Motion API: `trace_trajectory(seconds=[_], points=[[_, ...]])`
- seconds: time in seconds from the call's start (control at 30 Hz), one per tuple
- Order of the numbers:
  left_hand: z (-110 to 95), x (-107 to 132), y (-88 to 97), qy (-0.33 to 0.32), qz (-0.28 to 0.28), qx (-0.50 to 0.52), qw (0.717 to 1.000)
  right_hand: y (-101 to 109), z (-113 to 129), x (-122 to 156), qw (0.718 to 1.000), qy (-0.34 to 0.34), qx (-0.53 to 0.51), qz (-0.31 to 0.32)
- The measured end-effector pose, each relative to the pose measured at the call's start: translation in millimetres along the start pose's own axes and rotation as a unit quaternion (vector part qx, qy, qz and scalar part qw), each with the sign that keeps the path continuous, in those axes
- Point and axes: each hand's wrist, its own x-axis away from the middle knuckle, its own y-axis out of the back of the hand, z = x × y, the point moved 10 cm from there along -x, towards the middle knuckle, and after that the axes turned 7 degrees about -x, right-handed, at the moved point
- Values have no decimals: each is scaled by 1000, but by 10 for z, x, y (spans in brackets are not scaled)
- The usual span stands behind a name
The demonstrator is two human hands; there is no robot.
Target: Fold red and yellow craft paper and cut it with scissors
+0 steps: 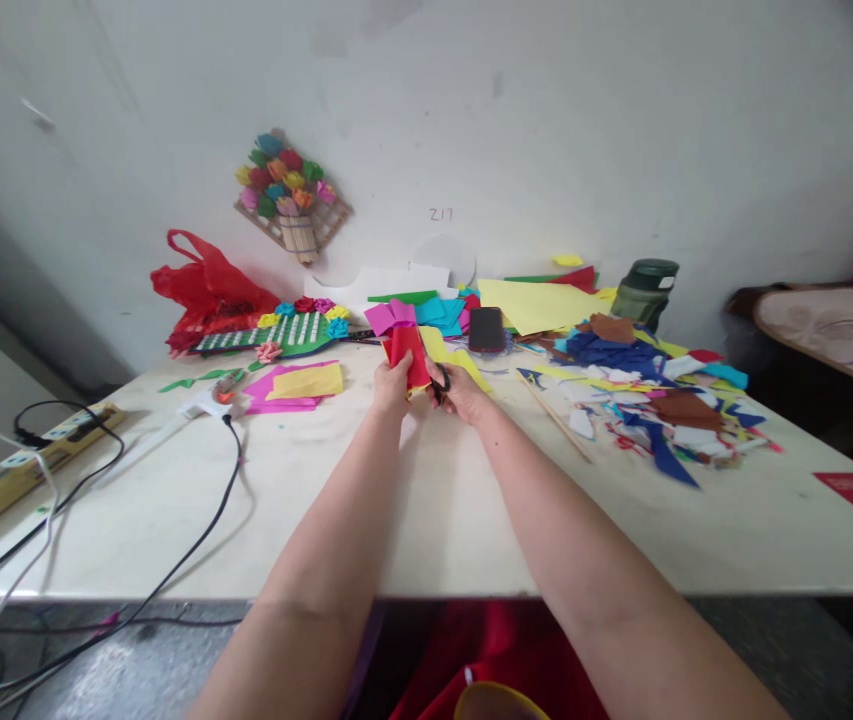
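My left hand (391,386) is closed on a folded red paper (409,356) held upright over the middle of the white table (411,520). My right hand (460,392) is wrapped round black-handled scissors (439,380), which meet the right edge of the red paper. A yellow sheet (450,354) lies just behind both hands.
Coloured paper scraps (658,400) pile at the right, with a thin wooden stick (555,420) beside them. A phone (486,328), dark green bottle (645,290), red plastic bag (208,290), paper-flower crafts (291,328) and pink-yellow sheets (298,386) line the back. Cables (193,520) and a power strip (28,462) lie left.
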Motion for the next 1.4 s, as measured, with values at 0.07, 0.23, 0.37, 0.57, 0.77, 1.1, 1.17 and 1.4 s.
trace_trajectory(seconds=[0.07,0.23,0.37,0.57,0.77,1.1,1.17,1.4], points=[[6,-10,-3,0,2,5,1000,-1,14,7,1000,2,0,-2],[13,-1,11,11,-4,11,1000,-11,27,14,1000,-1,-11,-3],[9,10,13,17,-2,14,1000,-3,33,17,1000,-4,-16,-8],[5,11,-9,13,14,29,999,45,39,18,1000,-10,-25,-10],[50,-19,-63,13,46,45,998,43,8,-15,999,-13,-44,27],[53,-48,-119,-19,73,61,995,78,-8,-27,998,-10,-54,24],[37,-59,-114,-29,72,66,995,77,-28,-30,998,-16,-59,26],[-23,-109,11,-70,27,64,995,17,-72,13,996,-50,-59,54]])
